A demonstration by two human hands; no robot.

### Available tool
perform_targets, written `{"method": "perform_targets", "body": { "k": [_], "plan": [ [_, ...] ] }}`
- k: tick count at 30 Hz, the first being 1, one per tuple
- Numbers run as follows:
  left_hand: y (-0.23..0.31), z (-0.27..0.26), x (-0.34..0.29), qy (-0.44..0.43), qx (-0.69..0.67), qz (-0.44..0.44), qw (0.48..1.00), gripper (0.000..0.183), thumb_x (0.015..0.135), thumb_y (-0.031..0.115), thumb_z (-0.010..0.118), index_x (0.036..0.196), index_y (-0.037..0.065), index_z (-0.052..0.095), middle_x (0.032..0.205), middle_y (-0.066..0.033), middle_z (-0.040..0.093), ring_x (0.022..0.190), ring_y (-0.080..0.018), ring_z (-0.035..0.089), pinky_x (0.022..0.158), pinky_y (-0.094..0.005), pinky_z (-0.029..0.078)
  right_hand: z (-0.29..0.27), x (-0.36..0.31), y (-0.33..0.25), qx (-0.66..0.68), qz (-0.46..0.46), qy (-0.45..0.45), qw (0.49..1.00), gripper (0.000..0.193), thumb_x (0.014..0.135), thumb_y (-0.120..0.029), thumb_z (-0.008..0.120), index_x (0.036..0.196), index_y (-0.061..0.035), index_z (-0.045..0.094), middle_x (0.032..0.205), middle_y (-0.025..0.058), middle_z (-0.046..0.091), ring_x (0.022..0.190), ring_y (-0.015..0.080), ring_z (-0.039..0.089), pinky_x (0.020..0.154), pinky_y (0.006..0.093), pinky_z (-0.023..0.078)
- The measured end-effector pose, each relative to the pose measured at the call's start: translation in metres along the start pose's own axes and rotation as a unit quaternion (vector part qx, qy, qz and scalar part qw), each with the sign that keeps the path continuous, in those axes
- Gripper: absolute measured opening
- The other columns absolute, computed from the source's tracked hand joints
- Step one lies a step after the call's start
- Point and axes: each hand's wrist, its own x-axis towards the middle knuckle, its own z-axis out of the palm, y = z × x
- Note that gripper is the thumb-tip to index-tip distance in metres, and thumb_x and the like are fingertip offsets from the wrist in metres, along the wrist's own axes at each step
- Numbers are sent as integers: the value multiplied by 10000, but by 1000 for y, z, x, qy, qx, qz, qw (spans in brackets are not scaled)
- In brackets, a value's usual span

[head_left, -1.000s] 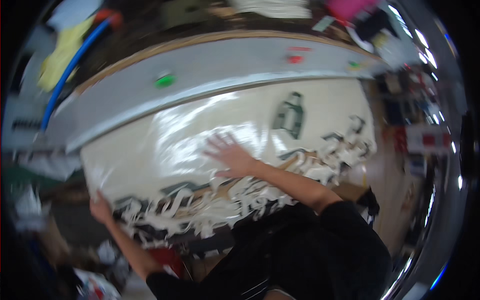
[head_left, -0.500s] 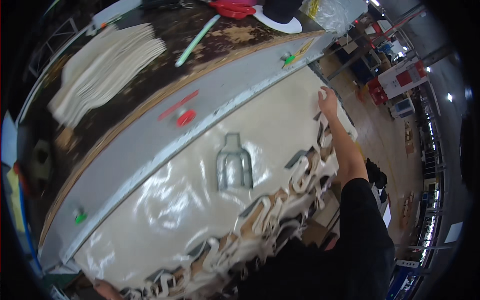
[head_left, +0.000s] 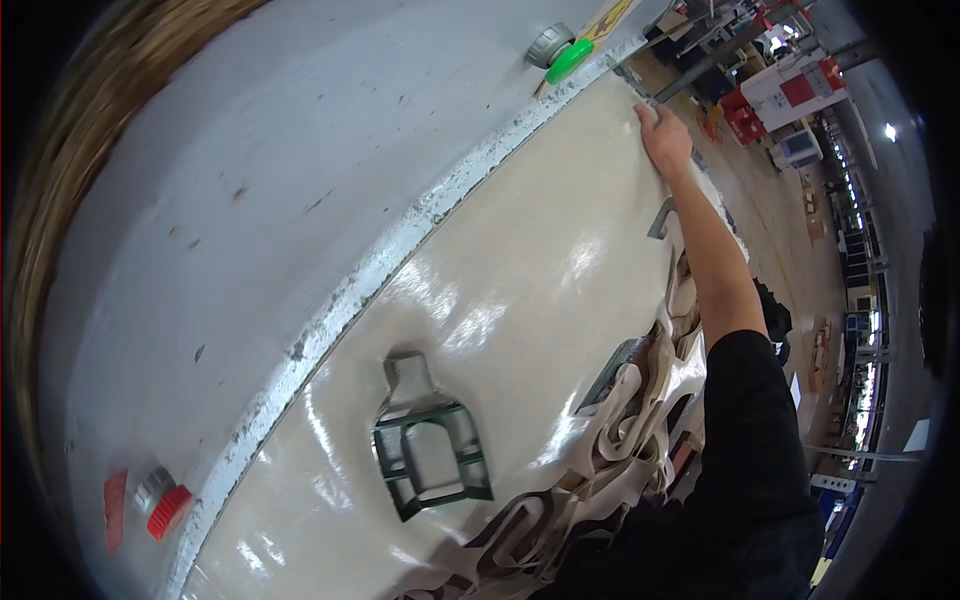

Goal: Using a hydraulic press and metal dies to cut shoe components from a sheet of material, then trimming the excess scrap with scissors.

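Note:
A glossy cream sheet point(head_left: 520, 230) lies over the work surface. My right hand point(head_left: 668, 142) rests at its far right edge, fingers stretched forward and slightly apart, touching the sheet. On the sheet, left of centre, sits a metal cutting die point(head_left: 428, 440) with a narrow neck and an open frame body; no hand is on it. Cut scraps of the sheet point(head_left: 625, 425), ragged and curled, hang along the near edge. My left hand is out of view.
A grey machine beam point(head_left: 270, 190) with a scuffed metal edge runs diagonally beyond the sheet. It carries a green button point(head_left: 570, 62) and a red knob point(head_left: 169, 512). The workshop floor point(head_left: 775, 225), a red-and-white machine point(head_left: 795, 95) and equipment lie to the right.
My view has moved closer to the sheet and beam, so the die looks larger and lower. The left hand has left view. My right hand remains at the sheet's far right edge.

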Motion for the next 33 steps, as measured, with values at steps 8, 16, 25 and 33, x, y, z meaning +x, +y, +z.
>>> {"method": "perform_targets", "body": {
  "k": [8, 16, 25, 33],
  "plan": [
    [-26, 14, 8, 111, 27, 71, 991, 447, 1010, 364, 594, 1161, -27, 748, 1078, -256, 763, 956, -434, 748, 767, -592, 597, 20, 26, 68, 20, -41, 6, 999, 673, 962, -666, 638, 1323, -106, 739, 1250, 236, 744, 1192, 420, 696, 1039, 467, 536],
    [-45, -27, 21, 46, 527, 292, 797, 691, 1047, 574, 580, 1415, -10, 608, 1292, -255, 699, 1092, -463, 700, 887, -662, 544, 31, 33, -2, 54, -64, 12, 996, 670, 948, -661, 662, 1324, -112, 733, 1268, 234, 738, 1201, 417, 693, 1038, 469, 534],
    [13, 14, -77, -84, -147, 493, 854, 562, 1102, 212, 579, 1565, -69, 432, 1607, -284, 465, 1479, -419, 459, 1245, -490, 348, -55, -165, -66, 163, -457, -77, 871, 820, 906, -603, 740, 1582, -209, 495, 1704, 204, 362, 1511, 459, 408, 1219, 621, 323],
    [133, -34, -253, -112, -140, 465, 867, 948, 924, 577, 713, 1705, 205, 325, 1766, -265, 174, 1619, -504, 161, 1275, -688, 110, -81, -246, -56, 81, -471, -132, 869, 1011, 937, -709, 633, 1720, -198, 248, 1778, 211, 188, 1620, 465, 198, 1260, 695, 162]
  ]
}}
